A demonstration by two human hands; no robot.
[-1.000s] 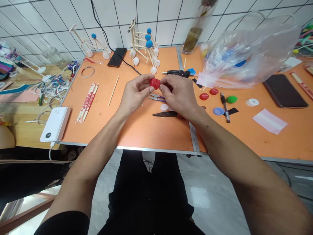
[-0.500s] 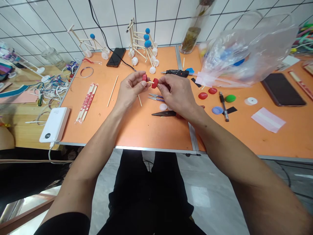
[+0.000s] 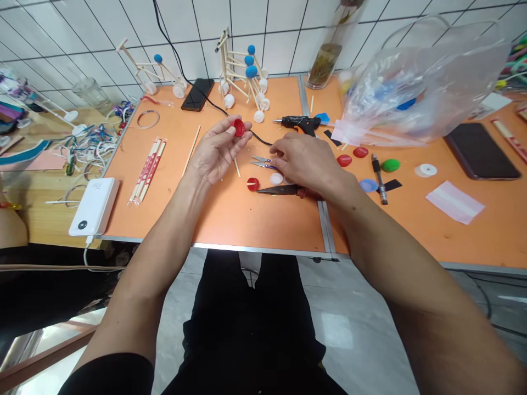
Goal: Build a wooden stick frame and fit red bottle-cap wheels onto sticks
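Note:
My left hand (image 3: 218, 148) pinches a red bottle cap (image 3: 239, 128) between thumb and fingers, its hollow side facing me. My right hand (image 3: 302, 162) hovers over the table with fingers loosely curled and thumb a little apart; nothing shows in it. Below it lie small thread snips (image 3: 262, 162), a white cap (image 3: 276, 178) and dark-bladed pliers (image 3: 280, 190), whose handles the hand partly hides. Another red cap (image 3: 252, 184), with a pale strip across it, lies at the pliers' tip. A black and orange glue gun (image 3: 300, 123) lies just beyond my right hand.
Stick models with blue balls (image 3: 249, 71) stand at the wall. Wrapped chopsticks (image 3: 149, 171) and a white power bank (image 3: 94, 206) are left. To the right are red caps (image 3: 344, 160), a pen (image 3: 379, 178), a phone (image 3: 481, 151) and a clear plastic bag (image 3: 415, 93).
The two red caps, earlier held between both hands with a stick, are apart. One now lies by the pliers; the other stays in my left hand. My right hand has moved right.

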